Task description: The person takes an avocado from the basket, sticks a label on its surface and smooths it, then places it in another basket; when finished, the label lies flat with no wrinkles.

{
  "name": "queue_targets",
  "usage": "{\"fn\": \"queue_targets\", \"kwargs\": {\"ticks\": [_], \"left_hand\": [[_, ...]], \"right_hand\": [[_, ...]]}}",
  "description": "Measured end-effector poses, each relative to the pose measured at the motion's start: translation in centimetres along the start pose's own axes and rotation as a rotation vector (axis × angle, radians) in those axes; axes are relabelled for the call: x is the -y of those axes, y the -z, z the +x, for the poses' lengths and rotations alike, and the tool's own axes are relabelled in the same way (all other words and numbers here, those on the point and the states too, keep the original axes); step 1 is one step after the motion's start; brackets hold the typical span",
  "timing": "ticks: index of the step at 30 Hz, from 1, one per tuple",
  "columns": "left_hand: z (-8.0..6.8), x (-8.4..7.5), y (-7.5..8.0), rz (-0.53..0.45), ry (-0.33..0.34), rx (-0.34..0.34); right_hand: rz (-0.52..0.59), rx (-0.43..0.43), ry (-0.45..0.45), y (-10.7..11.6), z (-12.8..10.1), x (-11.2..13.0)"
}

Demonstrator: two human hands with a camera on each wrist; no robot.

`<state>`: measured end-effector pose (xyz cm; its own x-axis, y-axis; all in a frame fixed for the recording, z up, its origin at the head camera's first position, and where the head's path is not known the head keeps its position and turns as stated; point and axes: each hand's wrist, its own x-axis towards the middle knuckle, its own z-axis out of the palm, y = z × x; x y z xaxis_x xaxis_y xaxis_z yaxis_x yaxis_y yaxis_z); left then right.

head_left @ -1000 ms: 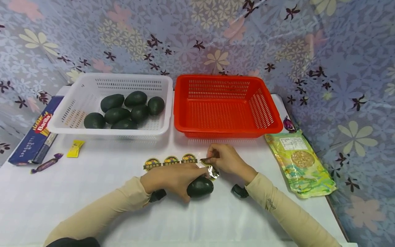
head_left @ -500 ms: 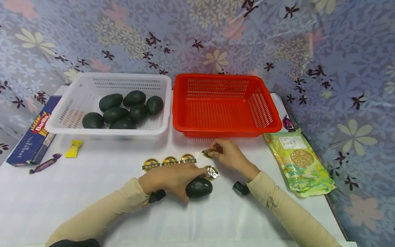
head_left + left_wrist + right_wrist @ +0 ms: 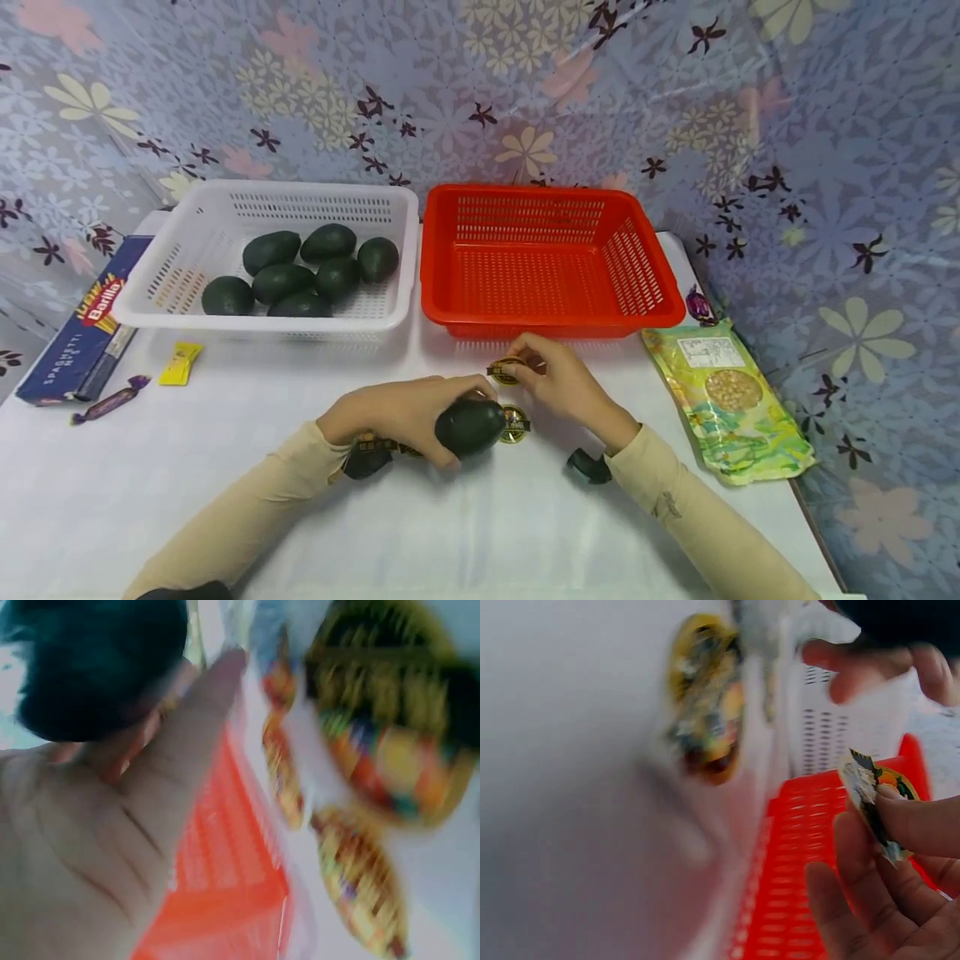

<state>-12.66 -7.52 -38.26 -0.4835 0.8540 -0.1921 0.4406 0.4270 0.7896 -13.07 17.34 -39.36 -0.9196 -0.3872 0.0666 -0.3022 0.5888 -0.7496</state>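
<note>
My left hand point(image 3: 412, 410) grips a dark green avocado point(image 3: 470, 427), its thumb and fingers curled round one end. The avocado shows blurred in the left wrist view, past the palm point(image 3: 82, 847). My right hand point(image 3: 561, 379) pinches a small round black-and-gold fruit sticker point(image 3: 871, 799) between thumb and finger, in front of the red basket. On the white table a similar sticker point(image 3: 513, 424) lies just right of the avocado. More stickers point(image 3: 367, 443) show beside the left wrist, partly hidden by that hand.
A white basket point(image 3: 131, 304) holding several avocados point(image 3: 281, 283) stands behind, beside a red basket point(image 3: 551, 321). At left lie a spaghetti box point(image 3: 71, 350), a purple-wrapped candy point(image 3: 111, 400) and a yellow packet point(image 3: 180, 363). A green-yellow bag point(image 3: 731, 400) and another purple candy point(image 3: 699, 305) lie right.
The left hand has moved back and slightly left with the avocado, covering the far row of stickers and uncovering others nearer. The right hand has lifted the pinched sticker away from the near one.
</note>
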Motion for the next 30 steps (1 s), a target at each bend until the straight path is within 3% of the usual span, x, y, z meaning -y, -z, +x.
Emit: {"fn": "queue_targets", "kwargs": {"ticks": [3,7,11,14,17,30], "left_hand": [[-0.7,0.1,1.5,-0.179,-0.043,-0.073],[-1.4,0.0,3.3,-0.343,-0.077,-0.227],[-1.5,-0.1,4.0,-0.481,-0.043,-0.388],[-1.2,-0.1,4.0,-0.54,0.018,-0.462],[-0.8,0.0,3.8,-0.561,0.041,-0.498],[0.2,-1.2,2.6,-0.524,-0.023,-0.526]], "right_hand": [[0.036,-0.048,0.027,0.6,-0.2,1.2],[0.112,-0.166,0.046,1.3,-0.3,2.8],[0.253,-0.288,0.078,1.6,-0.5,4.3],[0.346,-0.325,0.117,1.4,-0.5,5.3],[0.384,-0.334,0.147,1.1,-0.4,6.1],[0.395,-0.311,0.215,0.4,0.4,8.5]]}}
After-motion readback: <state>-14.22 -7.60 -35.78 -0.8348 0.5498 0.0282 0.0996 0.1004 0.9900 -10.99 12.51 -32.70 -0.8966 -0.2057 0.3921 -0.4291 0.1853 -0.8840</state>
